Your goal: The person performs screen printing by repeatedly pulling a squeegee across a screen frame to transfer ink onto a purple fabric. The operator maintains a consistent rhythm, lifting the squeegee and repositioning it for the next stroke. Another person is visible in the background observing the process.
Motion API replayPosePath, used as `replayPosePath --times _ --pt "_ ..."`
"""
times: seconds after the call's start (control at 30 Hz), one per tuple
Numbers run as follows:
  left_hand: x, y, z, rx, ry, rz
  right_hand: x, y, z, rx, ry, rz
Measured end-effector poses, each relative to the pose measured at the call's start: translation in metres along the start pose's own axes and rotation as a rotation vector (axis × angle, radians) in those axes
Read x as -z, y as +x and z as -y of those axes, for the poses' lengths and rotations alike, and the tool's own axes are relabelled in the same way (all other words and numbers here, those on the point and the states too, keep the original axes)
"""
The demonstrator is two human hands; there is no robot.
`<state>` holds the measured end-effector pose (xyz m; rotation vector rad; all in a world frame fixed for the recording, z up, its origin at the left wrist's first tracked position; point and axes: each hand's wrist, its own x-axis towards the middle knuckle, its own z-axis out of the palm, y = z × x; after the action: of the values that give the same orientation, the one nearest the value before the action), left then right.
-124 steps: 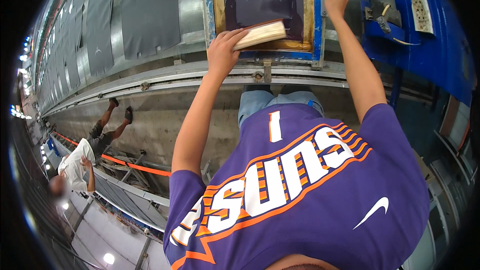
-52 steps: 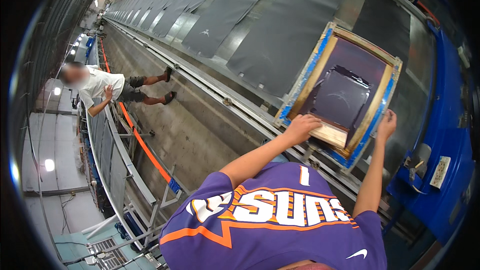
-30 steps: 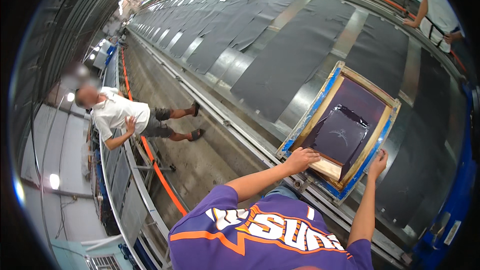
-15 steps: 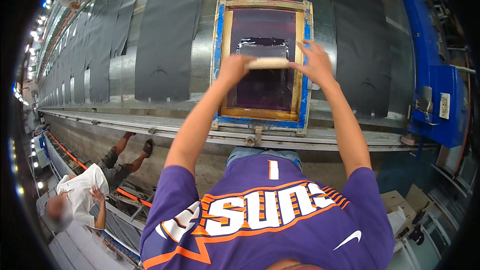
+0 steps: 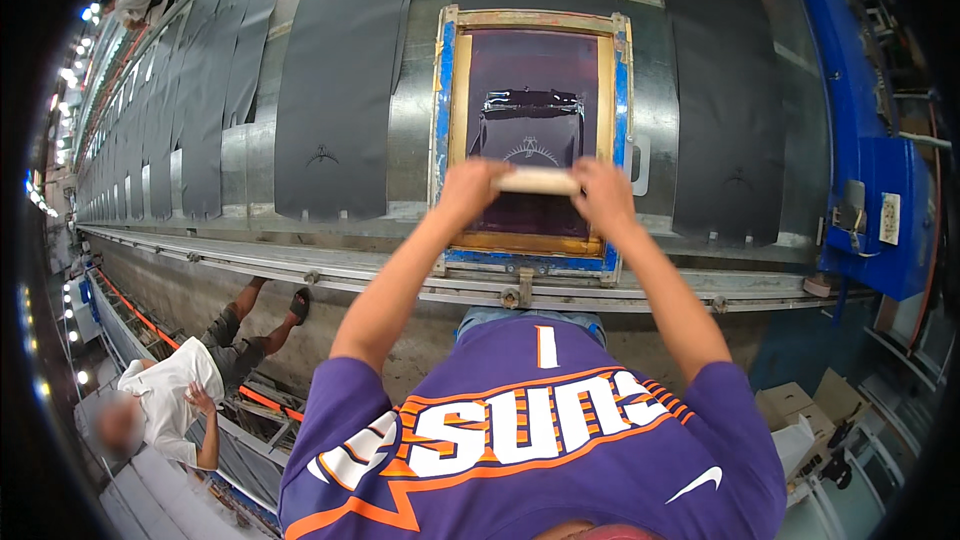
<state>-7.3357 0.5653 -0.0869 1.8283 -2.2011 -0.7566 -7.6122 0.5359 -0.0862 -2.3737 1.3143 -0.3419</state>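
Observation:
My left hand (image 5: 472,190) and my right hand (image 5: 600,195) are both closed on the two ends of a pale wooden squeegee (image 5: 535,180). It lies across the dark purple mesh (image 5: 530,60) of a screen-printing frame (image 5: 621,80) with blue and gold edges. Glossy dark ink (image 5: 530,100) forms a band toward the far part of the mesh. A pale arched motif (image 5: 530,150) shows just beyond the squeegee. The frame rests on a long metal table (image 5: 413,110) against the near rail (image 5: 420,285).
Grey sheets (image 5: 330,90) lie in rows along the table, some bearing small motifs. A blue metal housing (image 5: 875,220) is at the right. A co-worker (image 5: 175,395) in white stands at lower left, another person (image 5: 145,5) at far upper left. Cardboard boxes (image 5: 790,415) sit lower right.
My right hand left the frame's side and took hold of the squeegee. Both hands have since drawn it toward me, uncovering the motif. The view turned left, then back onto the frame.

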Motion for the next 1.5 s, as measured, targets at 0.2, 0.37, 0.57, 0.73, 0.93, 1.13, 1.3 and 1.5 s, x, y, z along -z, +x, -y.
replayPosePath --times 0.2,0.37,0.57,0.73,0.93,1.13,1.3,1.5 --pt "0.027 0.113 0.021 -0.070 0.070 -0.183 0.008 0.102 -0.046 -0.004 0.046 -0.171" --pt "-0.018 0.025 -0.001 -0.118 0.041 -0.186 -0.025 0.000 -0.016 -0.037 0.124 -0.172" --pt "-0.036 -0.066 -0.019 -0.086 0.018 -0.184 0.001 -0.049 -0.019 -0.071 0.443 -0.062" --pt "-0.027 -0.058 -0.029 -0.200 -0.025 -0.092 -0.023 -0.003 -0.143 -0.634 0.622 -0.313" --pt "-0.053 -0.113 -0.023 -0.157 -0.070 -0.272 -0.010 0.034 -0.113 -0.551 0.563 -0.567" --pt "-0.017 -0.155 0.035 -0.115 -0.122 -0.321 -0.023 0.079 -0.035 -0.469 0.718 -0.620" --pt "0.036 -0.210 0.178 -0.117 -0.124 -0.392 -0.089 0.155 0.115 -0.420 0.627 -0.612" --pt "0.087 -0.233 0.283 -0.136 -0.040 -0.317 -0.164 0.212 0.163 -0.404 0.455 -0.673"
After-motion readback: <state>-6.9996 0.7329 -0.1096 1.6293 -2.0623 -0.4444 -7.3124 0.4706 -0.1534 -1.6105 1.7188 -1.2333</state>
